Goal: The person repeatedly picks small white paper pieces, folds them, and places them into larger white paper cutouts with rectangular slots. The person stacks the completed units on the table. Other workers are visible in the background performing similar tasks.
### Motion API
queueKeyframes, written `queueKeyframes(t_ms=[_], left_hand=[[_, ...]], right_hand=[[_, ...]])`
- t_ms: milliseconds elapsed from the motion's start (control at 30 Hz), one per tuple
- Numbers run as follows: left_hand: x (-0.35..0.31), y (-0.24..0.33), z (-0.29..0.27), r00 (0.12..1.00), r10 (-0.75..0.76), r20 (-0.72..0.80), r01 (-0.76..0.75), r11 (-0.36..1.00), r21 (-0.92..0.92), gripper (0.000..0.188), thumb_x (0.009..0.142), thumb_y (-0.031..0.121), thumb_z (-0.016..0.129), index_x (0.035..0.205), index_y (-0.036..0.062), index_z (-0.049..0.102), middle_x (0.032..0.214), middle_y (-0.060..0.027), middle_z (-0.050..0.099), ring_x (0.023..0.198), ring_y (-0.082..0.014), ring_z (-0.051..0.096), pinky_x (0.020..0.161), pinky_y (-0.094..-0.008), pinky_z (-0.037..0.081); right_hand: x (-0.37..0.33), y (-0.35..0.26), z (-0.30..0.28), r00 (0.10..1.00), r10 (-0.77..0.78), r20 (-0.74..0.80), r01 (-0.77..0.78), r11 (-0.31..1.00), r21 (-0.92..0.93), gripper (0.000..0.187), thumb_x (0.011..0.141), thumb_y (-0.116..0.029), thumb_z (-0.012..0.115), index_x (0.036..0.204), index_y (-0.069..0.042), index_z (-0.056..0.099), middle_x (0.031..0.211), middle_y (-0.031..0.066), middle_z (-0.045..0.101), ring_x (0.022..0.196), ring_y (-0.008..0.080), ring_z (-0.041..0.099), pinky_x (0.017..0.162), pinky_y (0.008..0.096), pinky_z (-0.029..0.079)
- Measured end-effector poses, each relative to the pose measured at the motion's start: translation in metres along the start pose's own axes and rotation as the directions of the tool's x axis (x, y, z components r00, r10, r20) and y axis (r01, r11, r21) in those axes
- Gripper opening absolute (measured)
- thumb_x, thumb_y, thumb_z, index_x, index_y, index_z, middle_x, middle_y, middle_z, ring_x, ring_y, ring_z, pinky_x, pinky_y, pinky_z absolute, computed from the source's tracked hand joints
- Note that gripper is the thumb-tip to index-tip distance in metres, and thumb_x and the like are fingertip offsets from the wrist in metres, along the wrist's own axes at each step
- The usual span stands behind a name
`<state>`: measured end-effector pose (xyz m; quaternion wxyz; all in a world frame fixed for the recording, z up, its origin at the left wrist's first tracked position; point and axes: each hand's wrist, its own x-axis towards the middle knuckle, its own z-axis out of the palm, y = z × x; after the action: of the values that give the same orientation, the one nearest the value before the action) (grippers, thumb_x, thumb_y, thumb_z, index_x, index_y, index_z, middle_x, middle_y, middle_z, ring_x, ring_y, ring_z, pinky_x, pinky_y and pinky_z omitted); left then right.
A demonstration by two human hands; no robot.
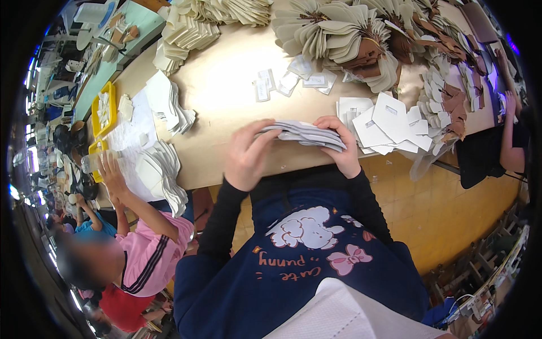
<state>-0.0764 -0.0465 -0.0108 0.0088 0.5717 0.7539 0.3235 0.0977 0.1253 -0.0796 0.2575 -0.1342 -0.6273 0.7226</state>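
Observation:
A stack of thin, pale grey-white cut pieces [307,134] is held between my two hands, just over the table's near edge. At its left end, my left hand [248,151] closes on the stack with fingers over the top; that hand is slightly blurred. My right hand [341,148] grips the other end, thumb and fingers around it. To the right of my right hand lie loose flat white pieces [387,121], some with small rectangular labels. Beyond the stack, several small clear packets with white cards [302,68] rest on the table.
Fanned bundles of beige and brown pieces [350,34] cover the table's far right. Cream stacks [195,28] stand at the far left, white stacks [161,169] nearer. Beside a yellow tray [113,113], a co-worker in a pink shirt [161,248] reaches over the table's left end.

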Motion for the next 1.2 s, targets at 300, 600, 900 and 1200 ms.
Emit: queueKeyframes(t_ms=[300,600,900,1200], left_hand=[[-0.009,0.009,0.03,0.991,-0.067,-0.119,0.053,0.992,-0.114,0.025,0.074,-0.006,0.069,0.096,0.0052,0.069,0.1,-0.0057,0.069,0.093,-0.0266,0.065,0.084,-0.037,0.048],[-0.009,0.01,0.029,0.962,-0.238,-0.131,0.188,0.932,-0.311,0.031,0.074,-0.01,0.071,0.101,0.0017,0.064,0.105,-0.0099,0.07,0.103,-0.0274,0.066,0.092,-0.0377,0.051],[0.01,0.03,0.025,0.995,-0.076,0.06,0.089,0.964,-0.25,0.07,0.073,-0.003,0.071,0.138,0.006,0.047,0.135,-0.0117,0.057,0.131,-0.0308,0.051,0.11,-0.0464,0.039],[0.011,0.026,0.06,0.995,-0.003,0.097,0.03,0.961,-0.276,0.07,0.062,-0.014,0.053,0.128,0.0056,0.046,0.132,-0.0181,0.048,0.128,-0.0408,0.044,0.111,-0.0497,0.033]], right_hand=[[-0.002,-0.003,0.001,1.0,0.012,0.006,-0.012,1.0,-0.013,0.045,0.068,0.014,0.067,0.11,-0.002,0.06,0.116,0.0106,0.06,0.111,0.0229,0.059,0.098,0.0317,0.044],[-0.002,-0.003,0.003,1.0,-0.001,0.005,0.001,1.0,-0.017,0.043,0.068,0.014,0.068,0.108,-0.002,0.061,0.115,0.0106,0.061,0.11,0.0229,0.059,0.097,0.0315,0.044],[-0.002,-0.001,0.002,1.0,-0.001,-0.012,0.001,1.0,0.003,0.056,0.065,0.012,0.061,0.118,-0.004,0.054,0.133,0.0142,0.052,0.123,0.0248,0.053,0.105,0.0337,0.04],[-0.004,0.01,0.016,0.964,-0.265,0.023,0.262,0.961,0.083,0.072,0.06,0.014,0.045,0.127,-0.009,0.032,0.14,0.0214,0.044,0.131,0.03,0.045,0.114,0.0413,0.032]])
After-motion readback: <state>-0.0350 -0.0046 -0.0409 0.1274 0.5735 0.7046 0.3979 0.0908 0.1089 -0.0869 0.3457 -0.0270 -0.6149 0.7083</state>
